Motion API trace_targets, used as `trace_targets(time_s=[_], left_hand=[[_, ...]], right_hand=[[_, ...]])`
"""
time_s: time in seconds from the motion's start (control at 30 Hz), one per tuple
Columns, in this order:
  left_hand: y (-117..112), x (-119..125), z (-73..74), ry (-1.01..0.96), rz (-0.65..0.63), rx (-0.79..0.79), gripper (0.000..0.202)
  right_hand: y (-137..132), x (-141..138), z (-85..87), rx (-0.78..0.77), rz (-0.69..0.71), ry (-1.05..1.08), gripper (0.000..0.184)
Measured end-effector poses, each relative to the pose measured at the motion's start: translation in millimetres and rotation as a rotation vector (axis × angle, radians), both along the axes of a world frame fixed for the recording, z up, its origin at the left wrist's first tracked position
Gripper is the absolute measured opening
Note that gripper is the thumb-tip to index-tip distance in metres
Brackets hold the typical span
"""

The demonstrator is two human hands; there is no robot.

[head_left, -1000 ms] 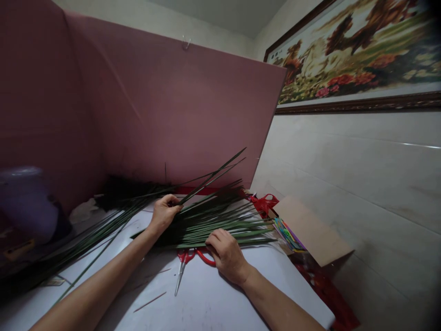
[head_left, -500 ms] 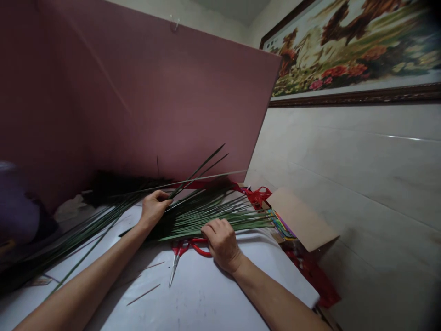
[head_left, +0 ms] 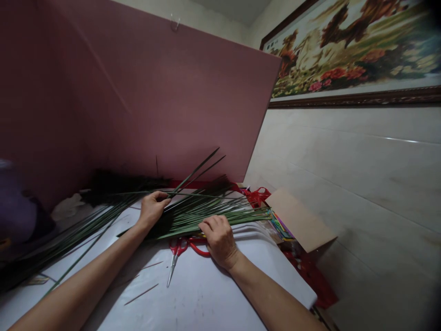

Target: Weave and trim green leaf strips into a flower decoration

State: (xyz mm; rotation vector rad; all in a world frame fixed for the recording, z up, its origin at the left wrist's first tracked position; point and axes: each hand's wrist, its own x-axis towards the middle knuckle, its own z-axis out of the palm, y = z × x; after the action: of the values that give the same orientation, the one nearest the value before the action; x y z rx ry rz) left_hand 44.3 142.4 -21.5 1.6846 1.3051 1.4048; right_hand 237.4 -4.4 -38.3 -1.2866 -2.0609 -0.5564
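Note:
My left hand [head_left: 152,210] is closed in a pinch around a few long green leaf blades [head_left: 198,174], whose tips point up and to the right. Below it, a fanned bundle of narrow green leaves [head_left: 196,216] lies across the white tabletop. My right hand [head_left: 219,240] rests at the bundle's near edge with its fingers curled; whatever lies under the fingertips is hidden. Beside that hand are red-handled scissors [head_left: 175,257], blades toward me, and a second red handle loop [head_left: 198,248] partly behind the hand.
More long leaves [head_left: 86,230] spread to the left. Thin brown sticks [head_left: 141,294] lie on the white table [head_left: 206,294]. At the right stand a cardboard flap [head_left: 301,220], colourful packets [head_left: 280,225] and a red plastic bag [head_left: 258,196]. A pink panel [head_left: 172,101] rises behind.
One long loose blade beyond my left hand has dropped from a raised slant to lie lower over the bundle. The held tips have dipped slightly; both hands have barely moved.

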Motion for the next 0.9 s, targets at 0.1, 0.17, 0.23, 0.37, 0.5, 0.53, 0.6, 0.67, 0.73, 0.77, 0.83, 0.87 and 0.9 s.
trace_targets(time_s=[0.1,0.17,0.23,0.37,0.5,0.53,0.6,0.67,0.73,0.77,0.83,0.87,0.9], left_hand=[[1.9,-0.3,-2.3,-0.007,-0.013,0.002,0.023],[2.7,-0.4,-3.5,-0.012,-0.021,0.005,0.023],[2.8,-0.2,-3.9,-0.017,-0.03,0.007,0.023],[0.9,0.8,-2.7,-0.022,-0.037,0.005,0.021],[-1.0,1.3,-1.8,-0.019,-0.048,-0.002,0.018],[-1.2,1.3,-1.7,-0.021,-0.051,-0.002,0.019],[-1.5,1.5,-1.6,-0.026,-0.056,-0.003,0.019],[-2.0,2.1,-1.2,-0.034,-0.06,-0.004,0.019],[-3.2,3.0,-0.5,-0.042,-0.067,-0.005,0.019],[-3.9,3.6,-0.1,-0.045,-0.072,-0.004,0.019],[-5.6,5.1,0.9,-0.047,-0.087,0.002,0.018],[-6.5,6.0,1.5,-0.048,-0.096,0.005,0.018],[-7.3,6.8,2.1,-0.047,-0.104,0.009,0.018]], right_hand=[[0.1,0.6,-0.8,-0.003,0.007,0.006,0.022],[0.0,1.2,-1.7,-0.008,0.014,0.01,0.022],[-0.2,1.8,-2.9,-0.013,0.02,0.017,0.022],[-0.8,2.6,-4.7,-0.026,0.024,0.031,0.024],[-1.1,3.1,-5.1,-0.043,0.029,0.034,0.025],[-1.1,3.2,-5.2,-0.047,0.029,0.033,0.026],[-0.8,3.6,-5.8,-0.055,0.029,0.032,0.026],[-0.5,4.0,-6.8,-0.066,0.029,0.034,0.027],[-0.3,4.5,-7.8,-0.075,0.032,0.042,0.028],[-0.2,4.6,-8.2,-0.078,0.036,0.049,0.028],[-0.3,4.7,-8.6,-0.08,0.042,0.063,0.026],[-0.4,4.6,-8.4,-0.079,0.046,0.069,0.024],[-0.5,4.2,-8.0,-0.077,0.051,0.076,0.022]])
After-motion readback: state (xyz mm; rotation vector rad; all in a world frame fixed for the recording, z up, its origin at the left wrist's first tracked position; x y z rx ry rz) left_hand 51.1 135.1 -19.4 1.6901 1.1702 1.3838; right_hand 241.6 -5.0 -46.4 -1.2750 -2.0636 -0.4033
